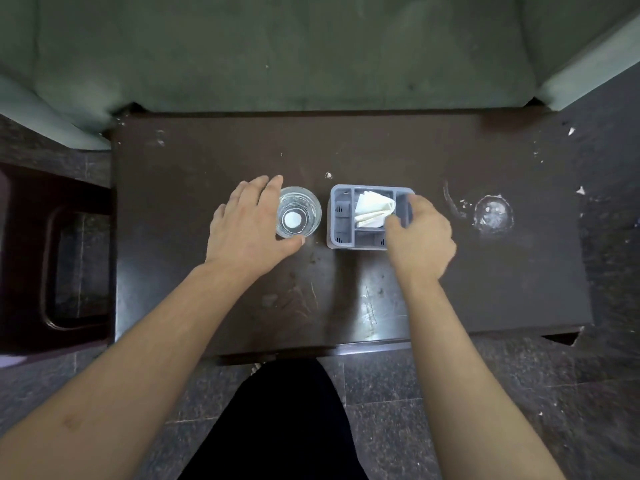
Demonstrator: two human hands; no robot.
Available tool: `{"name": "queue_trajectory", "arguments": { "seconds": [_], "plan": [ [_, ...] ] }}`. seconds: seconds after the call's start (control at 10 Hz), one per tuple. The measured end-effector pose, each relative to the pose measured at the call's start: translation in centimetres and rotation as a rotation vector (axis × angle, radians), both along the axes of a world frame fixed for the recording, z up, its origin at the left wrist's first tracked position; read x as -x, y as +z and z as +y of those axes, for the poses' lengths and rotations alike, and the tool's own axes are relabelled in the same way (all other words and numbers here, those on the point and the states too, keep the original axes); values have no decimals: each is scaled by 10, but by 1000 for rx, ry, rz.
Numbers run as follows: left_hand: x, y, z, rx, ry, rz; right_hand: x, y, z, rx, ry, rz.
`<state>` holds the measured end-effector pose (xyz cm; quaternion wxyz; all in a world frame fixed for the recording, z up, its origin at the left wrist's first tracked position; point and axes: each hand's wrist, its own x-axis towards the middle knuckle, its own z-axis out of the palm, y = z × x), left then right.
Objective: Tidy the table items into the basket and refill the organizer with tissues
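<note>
— What lay on the scratched dark brown wooden table (450, 289)?
— A round whitish ring stain (492, 213) marked its right side.
— And around it?
— A grey-green cushioned sofa (277, 57) stood beyond the far edge, a dark wooden side stand (52, 271) left, over dark speckled stone floor tiles (450, 393).

Bare tabletop (450, 282) around glass (298, 212), organizer (341, 216).
</note>
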<state>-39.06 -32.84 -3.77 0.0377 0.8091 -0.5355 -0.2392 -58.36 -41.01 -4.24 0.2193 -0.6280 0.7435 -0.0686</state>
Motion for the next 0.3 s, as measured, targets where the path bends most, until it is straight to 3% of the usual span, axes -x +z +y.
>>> {"name": "queue_trajectory", "arguments": {
  "seconds": [0.1, 0.2, 0.3],
  "plan": [
    [-1, 14, 10, 43, -7, 78, -16, 13, 10, 21, 163, -5],
    [-3, 31, 42, 96, 5, 222, -32, 24, 34, -40, 458, 26],
    [-8, 40, 63, 45, -31, 211, -33, 32, 47, -64, 610, 93]
  ]
}}
